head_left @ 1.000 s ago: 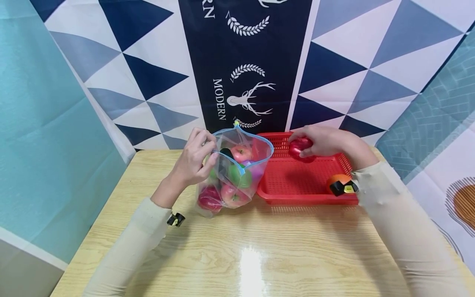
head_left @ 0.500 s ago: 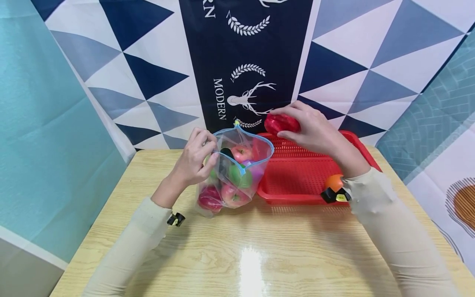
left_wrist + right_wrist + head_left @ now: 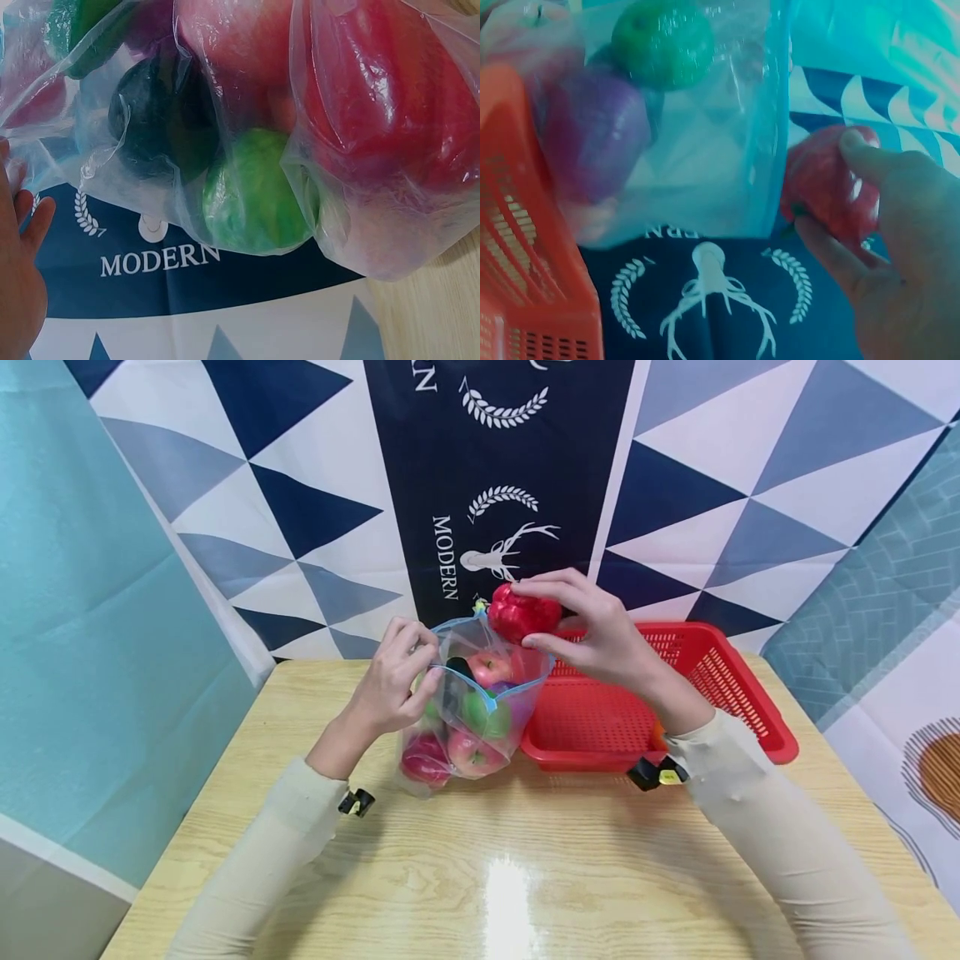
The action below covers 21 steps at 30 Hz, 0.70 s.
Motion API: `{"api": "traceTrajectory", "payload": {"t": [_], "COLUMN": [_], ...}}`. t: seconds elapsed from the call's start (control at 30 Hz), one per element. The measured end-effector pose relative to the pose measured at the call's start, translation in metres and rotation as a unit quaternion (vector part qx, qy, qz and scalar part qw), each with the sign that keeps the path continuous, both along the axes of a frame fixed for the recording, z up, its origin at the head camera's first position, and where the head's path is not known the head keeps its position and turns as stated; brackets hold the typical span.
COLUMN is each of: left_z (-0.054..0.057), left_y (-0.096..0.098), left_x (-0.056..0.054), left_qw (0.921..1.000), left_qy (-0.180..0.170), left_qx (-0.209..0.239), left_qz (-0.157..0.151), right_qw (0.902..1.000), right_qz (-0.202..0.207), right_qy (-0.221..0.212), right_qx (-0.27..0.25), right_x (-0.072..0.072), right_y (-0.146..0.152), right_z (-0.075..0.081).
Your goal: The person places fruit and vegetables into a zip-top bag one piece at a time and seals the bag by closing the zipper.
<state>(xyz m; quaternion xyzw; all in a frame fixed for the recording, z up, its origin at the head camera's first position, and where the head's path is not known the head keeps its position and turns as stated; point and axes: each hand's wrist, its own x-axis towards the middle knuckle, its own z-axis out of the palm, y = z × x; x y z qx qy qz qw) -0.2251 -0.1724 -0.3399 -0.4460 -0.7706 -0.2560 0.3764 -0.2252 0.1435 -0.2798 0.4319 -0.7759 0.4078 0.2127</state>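
My right hand [image 3: 592, 627] holds a red bell pepper [image 3: 521, 612] between thumb and fingers, right at the open mouth of a clear zip bag [image 3: 491, 702]. A green stem shows on the pepper [image 3: 832, 184] in the right wrist view. With thumb and curled fingers my left hand [image 3: 397, 681] pinches the left side of the bag's blue-edged rim. Through the plastic show several fruits and vegetables: a red apple [image 3: 477, 755], a green round one [image 3: 259, 191], a dark green one [image 3: 165, 116], a purple one [image 3: 596, 135] and another red pepper [image 3: 390, 82].
A red plastic basket [image 3: 720, 685] stands right of the bag, against its side. An orange fruit [image 3: 658, 735] in it is mostly hidden behind my right wrist. The wooden table [image 3: 480, 852] extends toward me, and a patterned cloth [image 3: 315, 510] hangs behind.
My right hand has lifted the red bell pepper out of the basket and carried it left to above the bag's mouth. My left hand has stayed at the bag's rim.
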Motion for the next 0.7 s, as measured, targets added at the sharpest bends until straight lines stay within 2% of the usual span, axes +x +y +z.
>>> {"api": "traceTrajectory", "payload": {"t": [0.1,0.23,0.43,0.7], "left_z": [-0.0003,-0.0004,-0.0004,0.0005], "left_y": [-0.0004,-0.0012,-0.001,-0.0007], "left_x": [-0.0003,-0.0003,-0.0002,-0.001], "left_qw": [1.0,1.0,1.0,0.9999], "left_qy": [-0.002,-0.003,-0.002,0.011], "left_qx": [0.0,-0.003,-0.002,0.001], "left_qz": [0.001,0.004,0.003,-0.004], "right_qw": [0.9992,0.9957,0.9912,0.9911], "right_qz": [0.033,0.053,0.045,0.037], "right_qy": [-0.009,-0.024,-0.057,-0.072], "right_qx": [0.021,0.072,0.11,0.106], "right_x": [-0.0001,-0.0011,-0.0013,-0.0015], "right_y": [-0.0045,-0.0077,-0.0084,-0.0061], "right_z": [-0.0042,-0.0082,-0.0096,-0.0105]}}
